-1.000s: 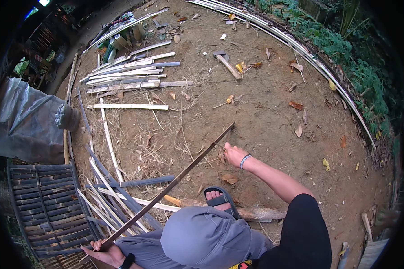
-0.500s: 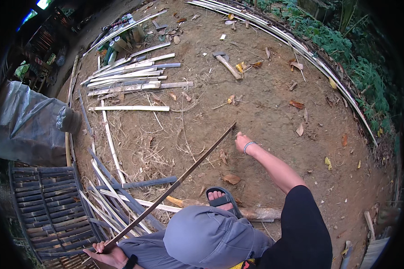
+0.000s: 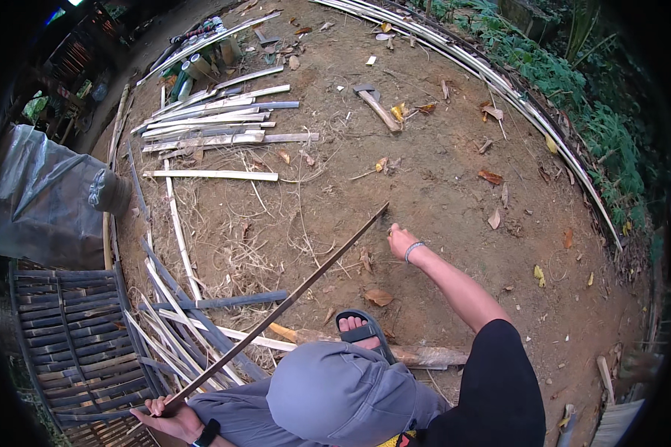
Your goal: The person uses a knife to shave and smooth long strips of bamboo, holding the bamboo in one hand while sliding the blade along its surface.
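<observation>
A long, thin, dark bamboo strip [image 3: 276, 311] slants from the lower left up to the middle of the view. Near its lower end my left hand [image 3: 173, 419], a dark band on its wrist, has its fingers closed around it. My right hand [image 3: 402, 242], with a bracelet at the wrist, reaches forward beside the strip's far tip, and a small gap shows between them. Its fingers are curled closed; whatever they may hold is too small or hidden to make out. The strip passes just left of my bent, grey-clad knee [image 3: 317, 395].
Split bamboo strips [image 3: 209, 123] lie piled at the upper left, more [image 3: 179, 328] beside my left leg. A hatchet [image 3: 379, 108] rests on the dirt ahead. A slatted bamboo rack [image 3: 74, 335] and plastic-covered bundle [image 3: 45, 201] stand at left. Below my sandalled foot [image 3: 365, 331] lies a log [image 3: 429, 356].
The whole view has shifted slightly. My right hand stays close to the strip's far tip with its fingers still curled, and my left hand keeps its hold on the lower end.
</observation>
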